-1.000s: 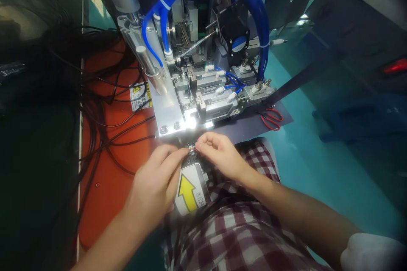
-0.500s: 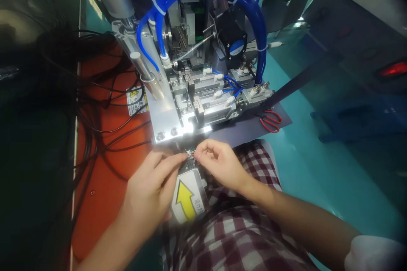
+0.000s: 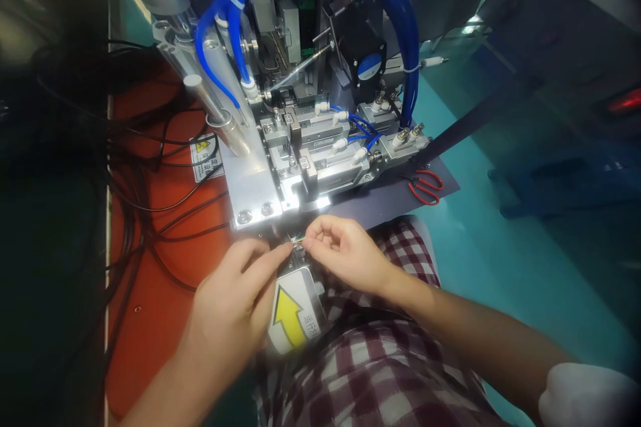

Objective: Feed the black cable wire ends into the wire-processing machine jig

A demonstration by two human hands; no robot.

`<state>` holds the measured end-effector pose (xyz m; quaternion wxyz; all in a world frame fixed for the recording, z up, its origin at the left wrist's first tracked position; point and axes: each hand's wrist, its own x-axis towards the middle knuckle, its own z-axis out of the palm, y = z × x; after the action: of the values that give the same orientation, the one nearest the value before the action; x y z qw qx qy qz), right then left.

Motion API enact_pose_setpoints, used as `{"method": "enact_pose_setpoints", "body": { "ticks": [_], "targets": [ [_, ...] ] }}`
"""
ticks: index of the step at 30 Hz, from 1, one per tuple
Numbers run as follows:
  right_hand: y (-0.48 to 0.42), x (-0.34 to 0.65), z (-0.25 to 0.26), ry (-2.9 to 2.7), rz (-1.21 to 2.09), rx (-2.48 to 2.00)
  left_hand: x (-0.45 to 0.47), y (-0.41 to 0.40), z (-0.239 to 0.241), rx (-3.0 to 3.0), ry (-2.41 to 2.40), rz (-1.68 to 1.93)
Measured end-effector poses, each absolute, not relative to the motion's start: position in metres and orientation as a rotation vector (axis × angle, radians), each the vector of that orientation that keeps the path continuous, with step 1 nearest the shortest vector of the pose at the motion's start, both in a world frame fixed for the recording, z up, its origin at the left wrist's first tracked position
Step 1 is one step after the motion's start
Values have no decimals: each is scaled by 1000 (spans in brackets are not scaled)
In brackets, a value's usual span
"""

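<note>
Several thin coloured wires (image 3: pixel 300 239) run between my fingertips, in front of the machine's lit front edge. My right hand (image 3: pixel 345 255) pinches them between thumb and index finger, its other fingers curled. My left hand (image 3: pixel 238 290) has its thumb and index fingertips pressed together at the other end of the wires; what lies between those fingertips is too small to make out. Just below is a small metal fixture (image 3: pixel 296 257), partly hidden by my hands. Nearer my lap lies a white cover with a yellow arrow (image 3: pixel 289 317).
Ahead stands the machine with metal cylinders (image 3: pixel 330 170) and a thick blue hose bundle (image 3: pixel 408 33). Red-handled pliers (image 3: pixel 425 187) lie at its right on a dark plate (image 3: pixel 390 208). Black cables (image 3: pixel 165 213) cross the orange surface (image 3: pixel 150 347) at left.
The view has shifted slightly, so the machine sits a little further left and higher. Both hands keep nearly the same pinch at the wires.
</note>
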<state>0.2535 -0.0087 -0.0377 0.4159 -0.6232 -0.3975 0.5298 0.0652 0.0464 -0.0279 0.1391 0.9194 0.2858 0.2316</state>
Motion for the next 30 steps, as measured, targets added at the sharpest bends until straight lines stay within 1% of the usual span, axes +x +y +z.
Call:
{"method": "enact_pose_setpoints", "body": {
  "ticks": [6, 13, 19, 30],
  "targets": [
    [-5, 258, -34, -1095, 1299, -1606, 65, 49, -25, 2682, 784, 656],
    [-2, 263, -39, -1099, 1376, -1506, 63, 52, -26, 2706, 745, 627],
    [-1, 263, -37, -1090, 1402, -1542, 61, 51, -26, 2695, 750, 619],
    [-8, 257, -39, -1036, 1325, -1570, 64, 55, -31, 2633, 778, 699]
  ]
}}
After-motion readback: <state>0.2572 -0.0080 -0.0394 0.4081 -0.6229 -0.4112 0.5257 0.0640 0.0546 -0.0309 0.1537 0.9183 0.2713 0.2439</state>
